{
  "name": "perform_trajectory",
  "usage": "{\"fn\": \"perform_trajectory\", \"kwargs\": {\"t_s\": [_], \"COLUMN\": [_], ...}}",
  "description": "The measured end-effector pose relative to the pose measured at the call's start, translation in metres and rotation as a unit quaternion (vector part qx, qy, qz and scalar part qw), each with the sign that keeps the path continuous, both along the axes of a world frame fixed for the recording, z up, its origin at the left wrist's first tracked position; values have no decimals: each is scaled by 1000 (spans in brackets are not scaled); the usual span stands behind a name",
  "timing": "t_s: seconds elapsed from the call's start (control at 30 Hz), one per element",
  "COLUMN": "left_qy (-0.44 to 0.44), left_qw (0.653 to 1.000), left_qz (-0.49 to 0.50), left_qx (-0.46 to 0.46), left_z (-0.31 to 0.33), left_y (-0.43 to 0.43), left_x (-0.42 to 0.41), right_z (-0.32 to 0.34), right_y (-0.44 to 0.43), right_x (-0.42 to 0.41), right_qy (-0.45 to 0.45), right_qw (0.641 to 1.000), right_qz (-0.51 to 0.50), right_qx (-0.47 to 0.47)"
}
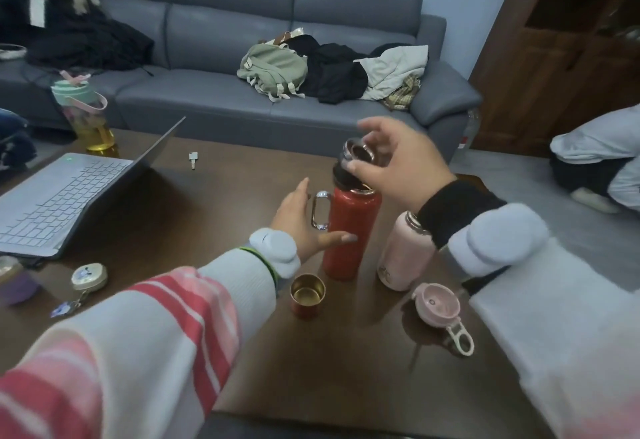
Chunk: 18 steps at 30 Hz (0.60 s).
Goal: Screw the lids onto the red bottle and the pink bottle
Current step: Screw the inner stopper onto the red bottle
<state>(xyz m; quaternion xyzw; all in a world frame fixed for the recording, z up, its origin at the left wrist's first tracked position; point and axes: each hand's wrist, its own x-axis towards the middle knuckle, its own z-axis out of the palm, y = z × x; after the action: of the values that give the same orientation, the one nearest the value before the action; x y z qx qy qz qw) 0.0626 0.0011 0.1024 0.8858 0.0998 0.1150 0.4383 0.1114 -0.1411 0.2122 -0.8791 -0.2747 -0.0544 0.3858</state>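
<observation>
At the bottom of the frame, two sleeves are reaching in over the brown table (311, 376), the left one striped pink and white. Just above them, in the lower centre, a small red cup (307, 295) is standing upright and open, and to its right a pink lid (439, 305) with a white loop is lying flat, mouth side up. Neither is touching a bottle.

In the centre, the red bottle (349, 234) is standing upright, with a silver clip hanging at its left shoulder. The left hand (301, 227) is lying open against the bottle's left side, thumb stretching across the front, fingers spread rather than closed around it. Just right of it, the pink bottle (403, 251) is standing with its mouth uncovered, partly hidden by the right sleeve.

The right hand (398, 168) is hovering above the red bottle, pinching a dark, metal-rimmed lid (355, 161) between thumb and fingers; the lid is tilting over the bottle's mouth, its lower edge at the rim.

At the left, an open laptop (69, 193) is sitting on the table, a round keychain (88, 276) lying near its front edge. Further back, a drink bottle (86, 116) with a green top is standing. A grey sofa (214, 40) with clothes is filling the upper frame.
</observation>
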Motion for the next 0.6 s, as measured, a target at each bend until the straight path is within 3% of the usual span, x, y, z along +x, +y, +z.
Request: {"fn": "perform_trajectory", "kwargs": {"t_s": [0.13,0.3,0.6], "left_qy": [-16,8,18], "left_qw": [999,999,998], "left_qz": [2,-4,-5], "left_qx": [-47,-44,-55], "left_z": [18,19,21], "left_y": [-21,-29,-25], "left_x": [22,42,45], "right_z": [4,-11,-13], "right_y": [-14,-14,-5], "right_x": [31,47,53], "right_qy": [17,35,-4], "right_qw": [999,998,992], "right_qz": [-42,-40,-26], "right_qx": [-14,-39,-123]}}
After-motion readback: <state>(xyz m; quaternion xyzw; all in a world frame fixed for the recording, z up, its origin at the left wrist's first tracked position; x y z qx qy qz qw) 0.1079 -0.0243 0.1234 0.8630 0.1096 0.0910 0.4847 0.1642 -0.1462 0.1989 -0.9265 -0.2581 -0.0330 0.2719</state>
